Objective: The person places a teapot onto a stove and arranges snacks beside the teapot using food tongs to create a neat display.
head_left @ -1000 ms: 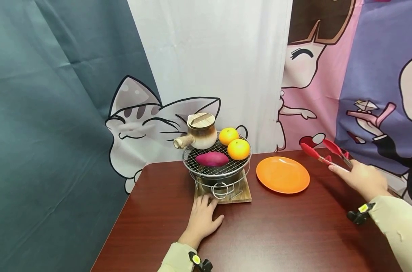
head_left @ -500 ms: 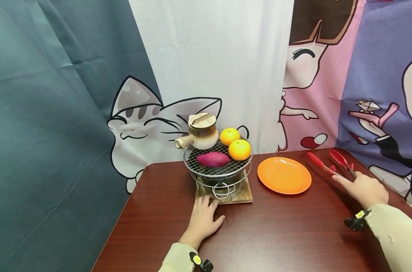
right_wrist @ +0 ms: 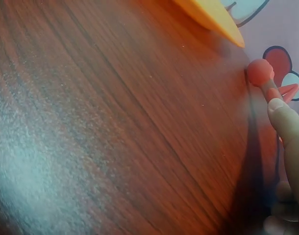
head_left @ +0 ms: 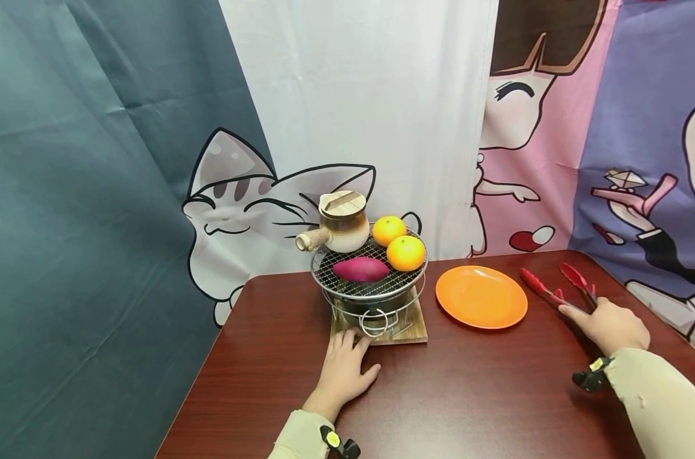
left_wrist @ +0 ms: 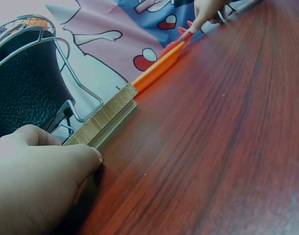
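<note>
My left hand (head_left: 343,375) rests at the front left edge of a wooden board (head_left: 417,326), fingers reaching forward and thumb spread aside. On that board stands a small round grill (head_left: 376,294) with a wire mesh top. A purple sweet potato (head_left: 361,269), two oranges (head_left: 405,253) and a clay teapot (head_left: 347,231) with a wooden lid sit on the mesh. At the right, my right hand (head_left: 613,326) holds red-tipped tongs (head_left: 574,276), their arms spread apart with nothing between them. In the right wrist view, the thumb lies along the tongs (right_wrist: 261,73).
An orange plate (head_left: 481,297) lies between the grill and the tongs. The reddish-brown table (head_left: 456,395) runs back to a printed cloth (head_left: 382,95) hanging behind it. Close to the plate's right rim are the tong tips.
My right hand has lowered the tongs toward the table, and their tips have moved down and slightly right. The left hand stays at the board.
</note>
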